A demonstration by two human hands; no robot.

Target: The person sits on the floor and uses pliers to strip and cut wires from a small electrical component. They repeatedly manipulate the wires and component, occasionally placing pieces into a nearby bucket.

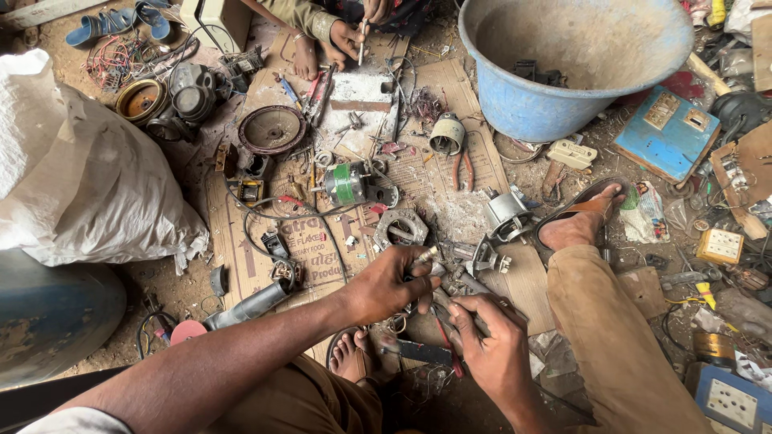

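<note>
My left hand (390, 283) grips a small metal part with a shiny tip, held low over the cardboard. Just beside it, my right hand (489, 344) is closed around the dark handles of a plier-like tool (444, 315) whose jaws meet that part. Both hands work close together between my sandalled right foot (581, 221) and my bare left foot (347, 354). A dark flat tool (422, 351) lies under the hands. What exactly the jaws pinch is hidden by my fingers.
A big blue tub (555, 104) stands at the back right, a white sack (76, 173) at the left. Motor parts, a green-wound motor (347, 183), red-handled pliers (462, 169) and switch boxes litter the cardboard. Another person's hands (350, 32) work at the top.
</note>
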